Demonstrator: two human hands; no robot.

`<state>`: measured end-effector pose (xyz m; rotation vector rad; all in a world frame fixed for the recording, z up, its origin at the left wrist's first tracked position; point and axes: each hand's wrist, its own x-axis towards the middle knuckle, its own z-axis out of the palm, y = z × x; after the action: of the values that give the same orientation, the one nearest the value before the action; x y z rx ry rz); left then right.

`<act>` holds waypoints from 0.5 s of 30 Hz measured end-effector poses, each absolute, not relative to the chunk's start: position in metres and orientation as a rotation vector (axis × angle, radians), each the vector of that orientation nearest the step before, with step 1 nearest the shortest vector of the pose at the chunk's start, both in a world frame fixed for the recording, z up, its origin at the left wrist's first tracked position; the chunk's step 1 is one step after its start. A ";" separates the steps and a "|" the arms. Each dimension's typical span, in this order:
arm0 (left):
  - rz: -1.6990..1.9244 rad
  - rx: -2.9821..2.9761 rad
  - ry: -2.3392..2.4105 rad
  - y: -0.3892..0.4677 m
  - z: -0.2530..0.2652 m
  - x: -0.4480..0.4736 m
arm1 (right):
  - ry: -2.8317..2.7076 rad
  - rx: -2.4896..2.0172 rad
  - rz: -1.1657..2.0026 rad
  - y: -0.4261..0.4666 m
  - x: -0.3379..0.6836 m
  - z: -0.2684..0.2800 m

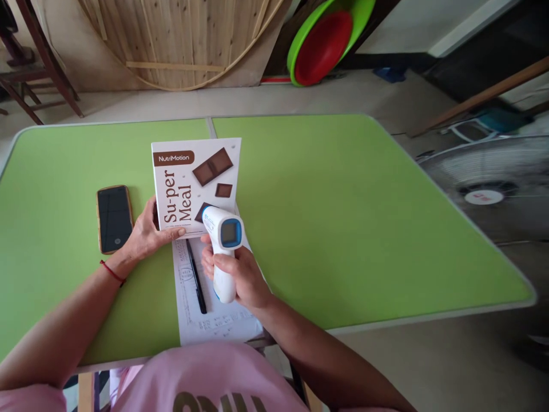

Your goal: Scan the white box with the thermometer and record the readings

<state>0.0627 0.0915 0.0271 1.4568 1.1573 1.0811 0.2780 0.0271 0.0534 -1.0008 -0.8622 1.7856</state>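
Observation:
My left hand (150, 232) grips the lower left corner of a white box (174, 197) printed "NutriMotion Su-per Meal" with chocolate pieces, its thumb across the front. The box is held up with its printed face toward me. In my right hand (246, 277) is a white and blue infrared thermometer (223, 274), fingers wrapped round its handle. Its small grey screen faces me, and its front end points at the lower right of the box. Below them lies a sheet of paper (223, 326) with handwriting, a black pen (197, 280) resting on it.
A phone in a brown case (115, 220) lies left of the box on the green table (364, 229). Beyond the table, a round wooden tabletop (180, 40) leans by green and red basins (323, 48). A fan (484, 191) stands at the right, a dark chair (40, 63) at far left.

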 end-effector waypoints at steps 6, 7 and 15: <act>1.044 1.489 1.103 0.093 0.034 0.063 | -0.912 -0.951 1.808 0.028 0.276 0.051; 1.039 1.501 1.107 0.093 0.035 0.063 | -0.928 -0.959 1.800 0.028 0.276 0.051; 1.017 1.520 1.127 0.091 0.038 0.063 | -0.950 -1.047 1.756 0.026 0.279 0.046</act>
<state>0.0632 0.0912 0.0376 1.5200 1.1274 1.0174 0.2786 0.0263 0.0458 -1.0466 -0.9495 1.7563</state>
